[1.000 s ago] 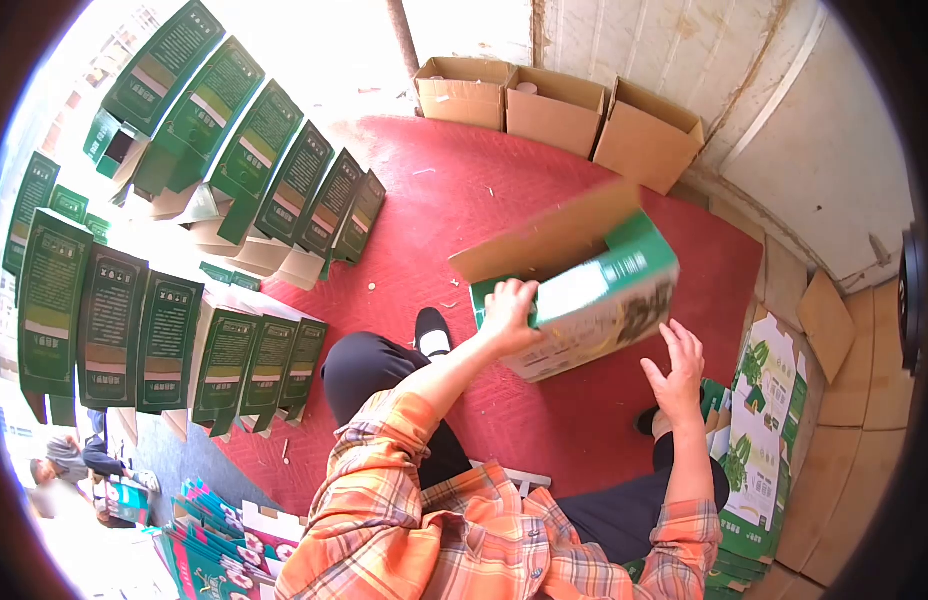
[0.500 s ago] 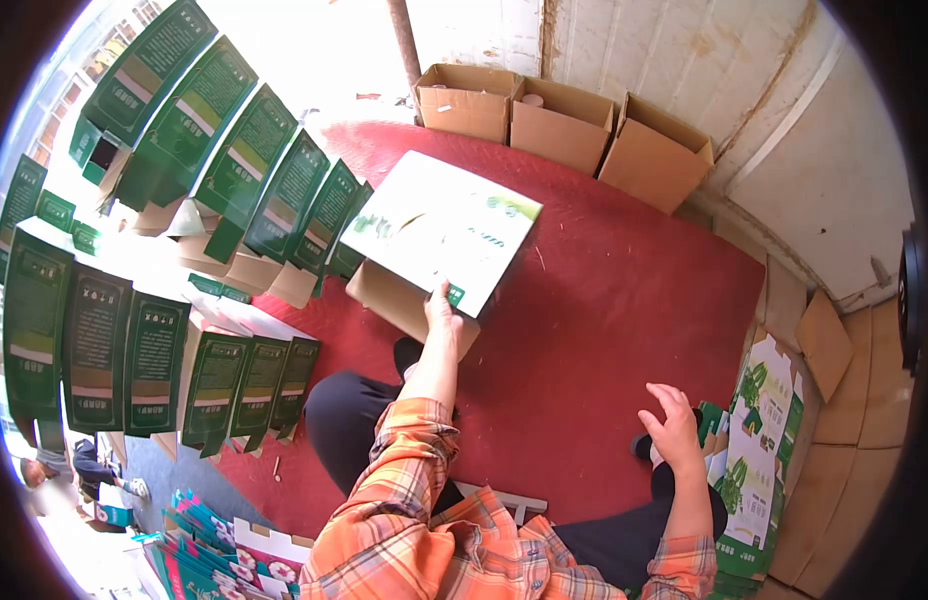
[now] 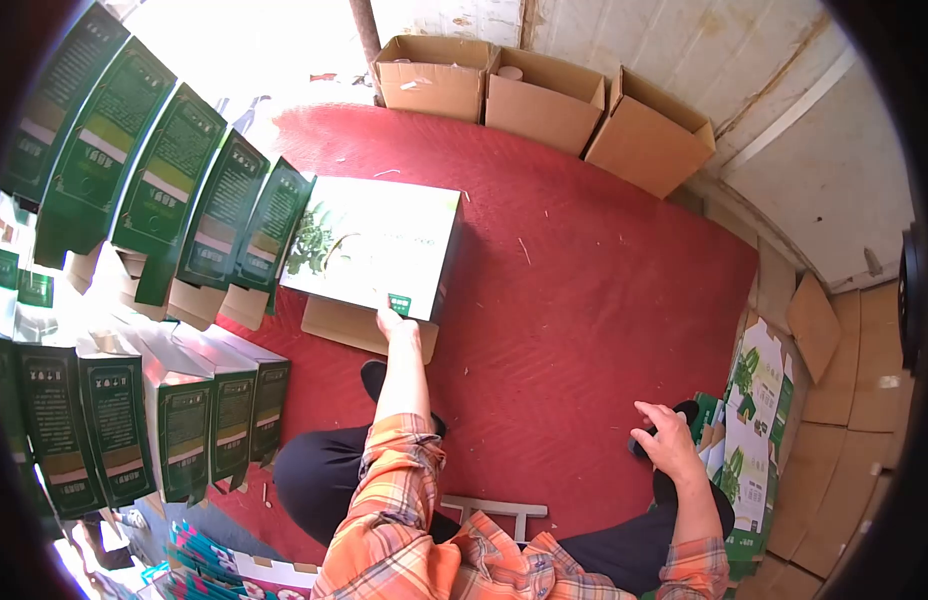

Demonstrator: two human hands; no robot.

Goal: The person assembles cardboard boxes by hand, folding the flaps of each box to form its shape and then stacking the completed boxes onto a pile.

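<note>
A white cardboard box (image 3: 384, 245) with green leaf print lies on the red floor, beside the row of green boxes. A brown flap (image 3: 369, 332) sticks out from its near side. My left hand (image 3: 399, 328) grips the box's near edge beside a small green label, its fingers partly hidden under the edge. Off to the right, my right hand (image 3: 669, 440) is held above my leg with its fingers apart and nothing in it. Close by it is a stack of flat printed cartons (image 3: 749, 430), white and green.
Standing green boxes (image 3: 174, 170) with loose flaps line the left in two rows. Three brown cartons (image 3: 544, 105) stand along the back wall. Flat brown cardboard (image 3: 834, 470) covers the right side. Teal flowered cartons (image 3: 219, 560) lie at lower left.
My left hand has moved the white box leftward and turned it, up beside the green row. My right hand stays in about the same place. The view has shifted slightly.
</note>
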